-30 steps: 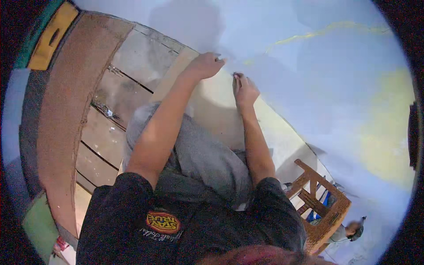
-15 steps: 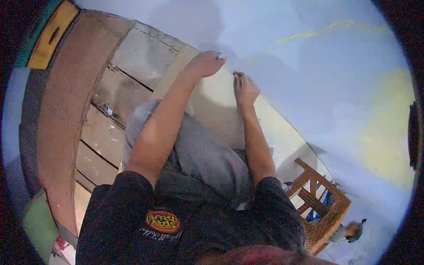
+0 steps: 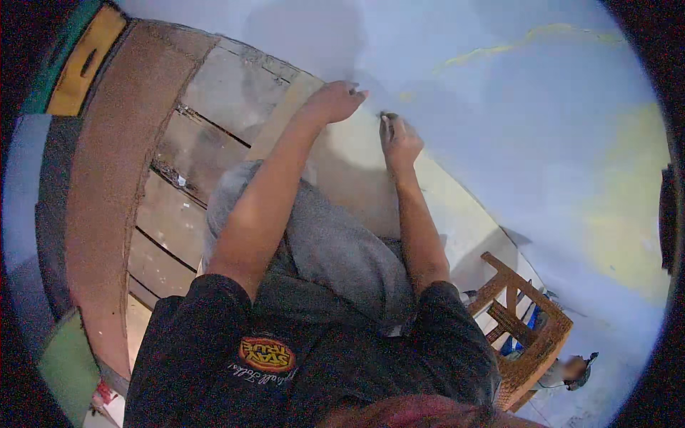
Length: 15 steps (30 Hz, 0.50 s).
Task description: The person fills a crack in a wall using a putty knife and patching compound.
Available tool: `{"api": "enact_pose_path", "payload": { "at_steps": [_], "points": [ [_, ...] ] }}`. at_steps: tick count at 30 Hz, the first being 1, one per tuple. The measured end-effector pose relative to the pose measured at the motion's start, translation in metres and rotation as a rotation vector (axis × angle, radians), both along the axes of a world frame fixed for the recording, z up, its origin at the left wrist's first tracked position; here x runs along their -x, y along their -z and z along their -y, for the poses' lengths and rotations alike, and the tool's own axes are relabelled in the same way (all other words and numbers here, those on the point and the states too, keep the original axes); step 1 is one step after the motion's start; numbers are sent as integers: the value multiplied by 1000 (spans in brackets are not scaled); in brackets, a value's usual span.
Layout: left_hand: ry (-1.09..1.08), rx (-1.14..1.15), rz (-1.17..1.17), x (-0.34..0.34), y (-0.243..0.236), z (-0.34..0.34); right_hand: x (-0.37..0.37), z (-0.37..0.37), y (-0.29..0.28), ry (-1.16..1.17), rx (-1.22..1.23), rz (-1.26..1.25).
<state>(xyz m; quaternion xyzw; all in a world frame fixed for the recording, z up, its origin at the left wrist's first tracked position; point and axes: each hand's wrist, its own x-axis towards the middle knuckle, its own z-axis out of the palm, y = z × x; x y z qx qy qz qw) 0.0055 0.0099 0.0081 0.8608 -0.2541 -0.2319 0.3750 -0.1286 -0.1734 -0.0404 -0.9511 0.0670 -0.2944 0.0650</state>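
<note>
Nearest us, the grey trousers [image 3: 342,246] crowd the room below both hands. The right hand [image 3: 402,143] has its grip pinched on a small dark piece [image 3: 384,115] at the fingertips; we judge it light, easily dropped, best taken by one end. The left hand [image 3: 337,103] curls near it; we cannot tell whether its grip is clamped on anything. Beyond the cream surface's [image 3: 444,191] edge, the pale blue surface [image 3: 499,135] offers open room.
</note>
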Motion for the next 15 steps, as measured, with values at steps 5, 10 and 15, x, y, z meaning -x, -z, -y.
{"api": "enact_pose_path", "payload": {
  "at_steps": [5, 10, 15],
  "points": [
    [26, -38, -56, 4, -12, 1, 2, 0, -6, 18, 9, -3],
    [5, 5, 27, 3, -8, -3, 2, -1, -7, -54, -53, 11],
    [-52, 7, -9, 7, -11, -7, 0, -5, -9, 1, -28, -12]
  ]
}}
